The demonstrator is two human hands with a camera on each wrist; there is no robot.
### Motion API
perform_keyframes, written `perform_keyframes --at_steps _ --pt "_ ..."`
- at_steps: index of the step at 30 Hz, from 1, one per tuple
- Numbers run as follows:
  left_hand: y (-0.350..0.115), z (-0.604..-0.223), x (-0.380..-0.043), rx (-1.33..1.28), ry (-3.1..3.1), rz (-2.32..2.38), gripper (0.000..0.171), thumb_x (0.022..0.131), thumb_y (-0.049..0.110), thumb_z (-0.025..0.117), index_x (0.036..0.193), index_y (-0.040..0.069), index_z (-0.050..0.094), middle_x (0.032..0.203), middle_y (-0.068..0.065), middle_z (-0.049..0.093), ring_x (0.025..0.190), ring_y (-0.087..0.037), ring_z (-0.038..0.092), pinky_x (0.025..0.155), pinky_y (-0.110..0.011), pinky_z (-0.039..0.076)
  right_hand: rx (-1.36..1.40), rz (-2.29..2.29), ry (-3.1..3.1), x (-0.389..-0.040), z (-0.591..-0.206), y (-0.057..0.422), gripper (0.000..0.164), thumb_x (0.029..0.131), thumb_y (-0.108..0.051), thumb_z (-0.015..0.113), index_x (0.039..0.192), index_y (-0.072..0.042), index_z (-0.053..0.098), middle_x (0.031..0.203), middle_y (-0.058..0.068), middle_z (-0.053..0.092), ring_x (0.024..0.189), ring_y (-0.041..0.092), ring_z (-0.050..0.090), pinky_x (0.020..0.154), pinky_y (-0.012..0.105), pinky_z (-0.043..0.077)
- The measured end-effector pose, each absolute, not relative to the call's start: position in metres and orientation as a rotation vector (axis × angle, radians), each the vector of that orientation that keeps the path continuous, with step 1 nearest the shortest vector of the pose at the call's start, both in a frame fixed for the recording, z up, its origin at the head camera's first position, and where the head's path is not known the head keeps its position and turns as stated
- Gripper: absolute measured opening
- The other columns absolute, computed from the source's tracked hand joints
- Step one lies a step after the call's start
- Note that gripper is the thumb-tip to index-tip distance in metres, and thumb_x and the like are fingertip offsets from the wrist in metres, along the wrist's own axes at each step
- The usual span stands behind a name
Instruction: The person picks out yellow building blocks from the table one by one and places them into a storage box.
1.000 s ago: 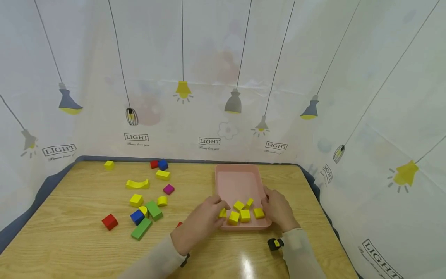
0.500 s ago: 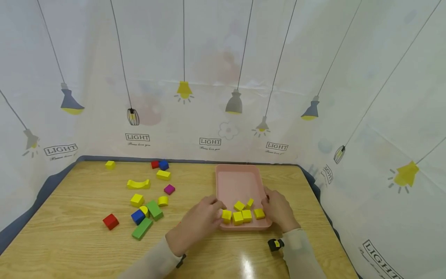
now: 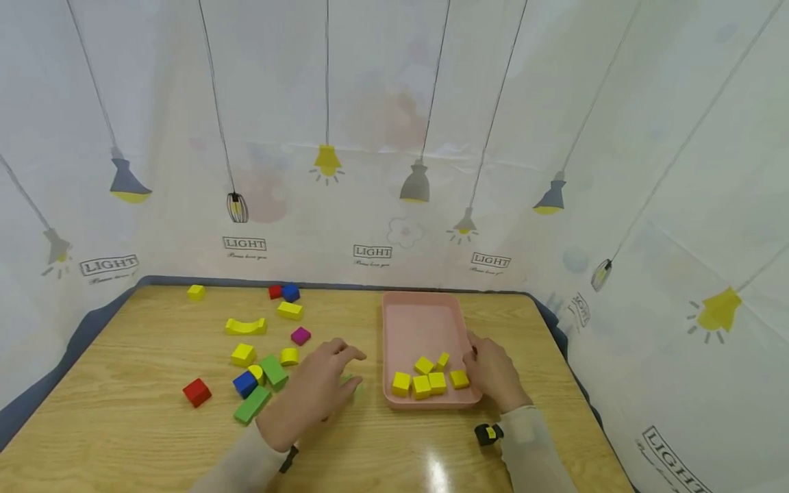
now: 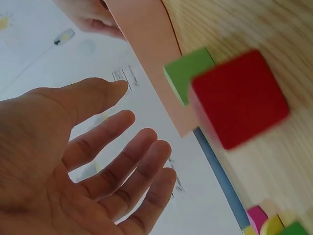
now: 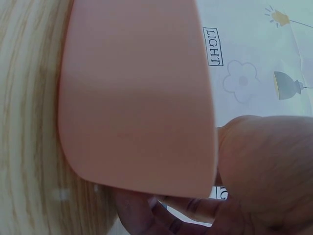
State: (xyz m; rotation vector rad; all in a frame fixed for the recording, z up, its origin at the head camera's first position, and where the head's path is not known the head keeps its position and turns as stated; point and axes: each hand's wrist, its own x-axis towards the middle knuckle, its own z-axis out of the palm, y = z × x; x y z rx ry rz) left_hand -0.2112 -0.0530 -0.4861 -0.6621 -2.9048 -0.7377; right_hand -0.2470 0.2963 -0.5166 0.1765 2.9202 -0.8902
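"Left hand (image 3: 312, 385) has drawn leftward off the pink tray (image 3: 421, 330) at lower centre; its fingers spread, holding nothing."
"And the right hand (image 3: 495, 373)?"
"Gripping the tray's right wall."
"Risk?"
"Possibly knocking the red cube (image 4: 239, 100), which the left hand hides from the head camera."

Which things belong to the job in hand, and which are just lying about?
Likely job things:
pink rectangular tray
six yellow blocks inside it
loose yellow blocks

Apparently lying about:
red cubes
blue blocks
green rectangular blocks
magenta block
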Motion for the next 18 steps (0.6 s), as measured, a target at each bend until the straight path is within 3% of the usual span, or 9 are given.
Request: perform_keyframes --at_steps 7,14,18 --pt "-0.09 -0.49 -0.214 -0.536 -2.912 -0.722 0.039 0.1 0.018 0.095 0.136 0.014 0.082 0.13 -0.01 0.075 0.095 -0.018 0.066 0.091 -0.041 0.07 0.174 -0.891 2.928 -0.247 -0.518 0.297 0.061 0.117 -0.012 0.059 0.176 -0.001 0.047 0.119 0.018 0.076 0.067 0.019 0.057 0.057 0.026 0.046" --pt "-0.135 -0.494 -0.215 -0.41 -2.922 -0.693 0.033 0.102 0.017 0.092 0.133 0.011 0.082 0.133 -0.016 0.077 0.118 -0.035 0.074 0.1 -0.057 0.07 0.166 -0.905 2.92 -0.247 -0.519 0.297 0.06 0.118 -0.012 0.06 0.175 0.0 0.047 0.128 0.021 0.077 0.067 0.019 0.057 0.057 0.026 0.045" --pt "-0.158 -0.492 -0.217 -0.354 -2.957 -0.665 0.03 0.102 0.017 0.091 0.13 0.009 0.082 0.126 -0.016 0.077 0.109 -0.032 0.072 0.093 -0.056 0.069 0.17 -0.9 2.915 -0.247 -0.518 0.297 0.06 0.118 -0.012 0.059 0.176 -0.001 0.046 0.125 0.019 0.076 0.067 0.02 0.056 0.058 0.027 0.046"
